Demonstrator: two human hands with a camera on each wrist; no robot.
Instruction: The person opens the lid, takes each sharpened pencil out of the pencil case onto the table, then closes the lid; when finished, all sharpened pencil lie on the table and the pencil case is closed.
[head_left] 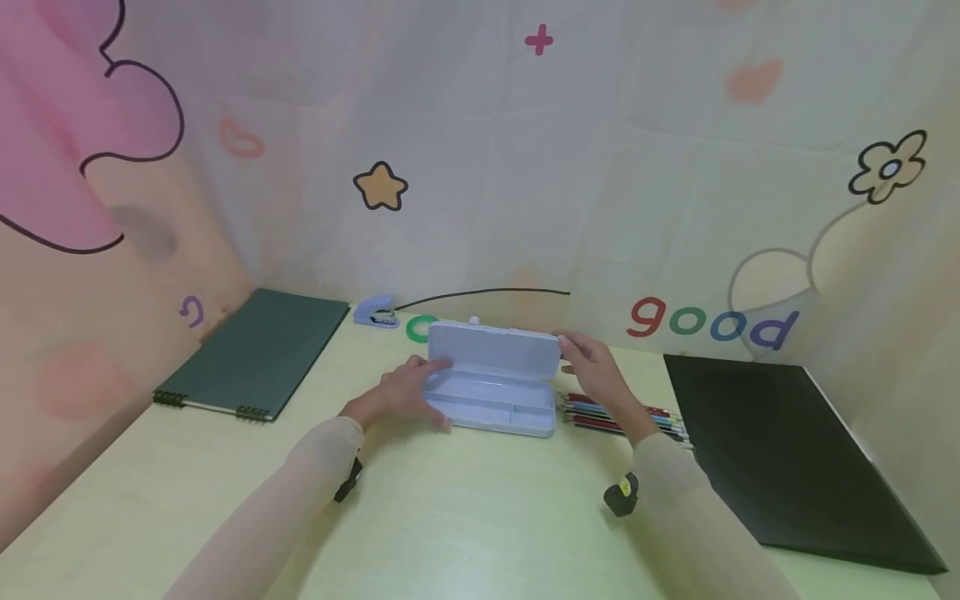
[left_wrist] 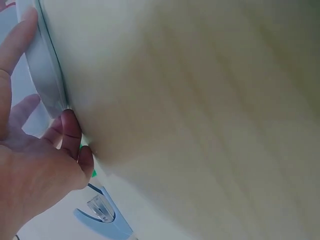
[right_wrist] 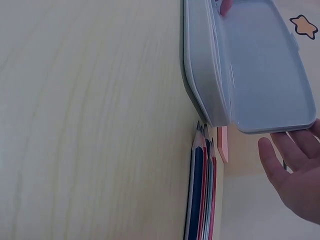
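Two hands are busy with one pencil case (head_left: pixel 491 387) near the middle of the table (head_left: pixel 465 517) in the head view. Its lid stands open, almost upright. The left hand (head_left: pixel 401 392) holds the left end of the tray, thumb up on the rim and fingers at the front edge, probably to keep the case from sliding. The right hand (head_left: pixel 596 367) touches the right end of the lid, probably to keep it up. Coloured pencils (head_left: pixel 622 415) lie just beside the case, under that wrist.

From the left wrist view, the left hand (left_wrist: pixel 30 165) has its fingers loosely bent against the case's edge (left_wrist: pixel 45 75); a stapler (left_wrist: pixel 102 217) lies behind.

From the right wrist view, the right hand (right_wrist: pixel 295 170) shows nearly straight, spread fingers beside the lid (right_wrist: pixel 265 65), not pinching it. The pencils (right_wrist: pixel 202 190) lie with their tips close to the case.
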